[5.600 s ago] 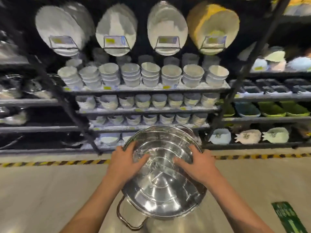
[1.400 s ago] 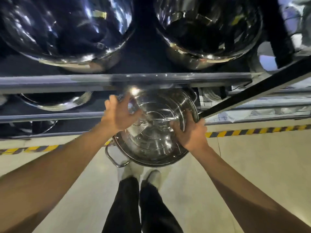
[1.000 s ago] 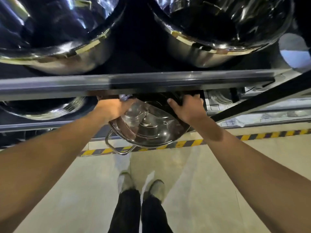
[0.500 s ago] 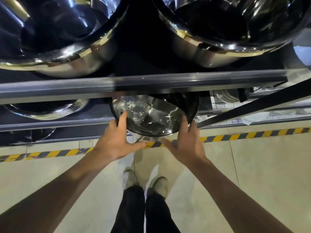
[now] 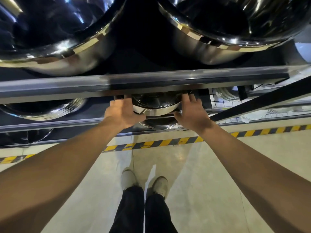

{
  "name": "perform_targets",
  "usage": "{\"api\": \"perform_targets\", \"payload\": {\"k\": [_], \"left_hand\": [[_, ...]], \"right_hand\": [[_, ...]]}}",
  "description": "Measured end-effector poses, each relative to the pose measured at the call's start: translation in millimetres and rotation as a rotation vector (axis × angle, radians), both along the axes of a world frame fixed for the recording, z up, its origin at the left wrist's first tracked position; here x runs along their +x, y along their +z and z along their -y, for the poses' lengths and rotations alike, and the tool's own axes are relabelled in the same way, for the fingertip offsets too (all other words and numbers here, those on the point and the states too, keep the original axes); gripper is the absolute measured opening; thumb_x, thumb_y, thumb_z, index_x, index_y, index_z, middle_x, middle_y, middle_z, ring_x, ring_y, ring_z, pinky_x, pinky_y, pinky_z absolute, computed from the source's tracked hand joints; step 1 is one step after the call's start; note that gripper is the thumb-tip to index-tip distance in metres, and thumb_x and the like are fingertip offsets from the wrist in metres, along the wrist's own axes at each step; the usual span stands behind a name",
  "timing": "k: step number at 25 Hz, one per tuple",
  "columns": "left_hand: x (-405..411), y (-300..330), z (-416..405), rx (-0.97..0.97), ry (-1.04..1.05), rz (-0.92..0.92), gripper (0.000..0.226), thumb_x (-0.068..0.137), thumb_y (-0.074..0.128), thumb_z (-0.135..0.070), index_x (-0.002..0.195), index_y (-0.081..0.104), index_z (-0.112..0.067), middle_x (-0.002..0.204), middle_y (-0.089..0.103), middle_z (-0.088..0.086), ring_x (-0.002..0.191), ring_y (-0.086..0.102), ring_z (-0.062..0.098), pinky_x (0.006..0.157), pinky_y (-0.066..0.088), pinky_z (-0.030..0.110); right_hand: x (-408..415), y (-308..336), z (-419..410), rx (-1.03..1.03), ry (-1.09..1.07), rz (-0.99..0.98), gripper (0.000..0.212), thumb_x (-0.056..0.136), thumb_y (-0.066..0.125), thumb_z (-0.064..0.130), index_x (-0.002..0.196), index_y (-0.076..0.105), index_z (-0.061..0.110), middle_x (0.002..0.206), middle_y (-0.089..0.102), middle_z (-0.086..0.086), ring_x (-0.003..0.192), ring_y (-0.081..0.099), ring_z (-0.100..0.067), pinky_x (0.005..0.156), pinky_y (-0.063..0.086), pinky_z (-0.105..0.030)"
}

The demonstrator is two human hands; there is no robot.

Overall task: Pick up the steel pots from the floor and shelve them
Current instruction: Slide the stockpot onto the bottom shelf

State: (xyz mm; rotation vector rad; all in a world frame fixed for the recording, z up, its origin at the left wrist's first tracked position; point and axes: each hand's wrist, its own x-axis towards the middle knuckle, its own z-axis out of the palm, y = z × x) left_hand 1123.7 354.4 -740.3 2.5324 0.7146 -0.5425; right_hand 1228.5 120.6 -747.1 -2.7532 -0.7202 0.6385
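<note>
A steel pot (image 5: 156,107) sits upright on the middle shelf (image 5: 94,122), partly hidden under the edge of the upper shelf (image 5: 151,81). My left hand (image 5: 123,113) is pressed against the pot's left side, with the fingers wrapped around it. On the pot's right side my right hand (image 5: 191,113) lies flat, its fingertips reaching under the upper shelf edge. Both arms stretch forward from the bottom corners of the view.
Two large steel pots (image 5: 55,39) (image 5: 235,27) fill the upper shelf. Another pot (image 5: 42,110) stands to the left on the middle shelf, and one (image 5: 158,124) shows below. A black diagonal brace (image 5: 262,100) crosses at right. Yellow-black tape (image 5: 151,144) marks the floor ahead of my shoes (image 5: 144,184).
The pot has gone from tilted at the shelf front to upright and deeper on the middle shelf. Both hands moved from below it to its sides.
</note>
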Motion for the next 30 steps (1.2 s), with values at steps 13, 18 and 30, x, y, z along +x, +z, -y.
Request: {"api": "perform_targets", "payload": {"k": [13,18,30], "left_hand": [[-20.9,78.3,12.5,0.165,-0.169,-0.012,0.056,0.089,0.048,-0.067,0.126,0.055,-0.026,0.127,0.061,0.013,0.113,0.055,0.041,0.087,0.043,0.046],[-68.4,195.6,32.5,0.172,-0.139,0.066,0.043,0.09,0.045,-0.065,0.106,0.059,-0.028,0.113,0.064,0.006,0.105,0.06,0.034,0.079,0.047,0.043],[-136.9,359.4,14.4,0.432,-0.033,0.131,0.063,0.09,0.036,-0.071,0.13,0.048,-0.023,0.128,0.054,0.013,0.117,0.054,0.041,0.094,0.044,0.051]], "right_hand": [[-14.9,88.7,2.2,-0.137,0.035,0.025,0.054,0.098,0.051,0.038,0.147,0.041,0.017,0.137,0.049,-0.017,0.128,0.041,-0.042,0.097,0.047,-0.052],[-59.1,209.1,21.7,-0.175,0.097,-0.018,0.046,0.098,0.045,0.047,0.135,0.05,0.02,0.127,0.057,-0.012,0.122,0.049,-0.036,0.099,0.048,-0.049],[-103.6,394.1,0.3,-0.037,0.258,0.322,0.061,0.098,0.041,0.059,0.144,0.044,0.02,0.137,0.055,-0.011,0.121,0.047,-0.041,0.095,0.048,-0.049]]}}
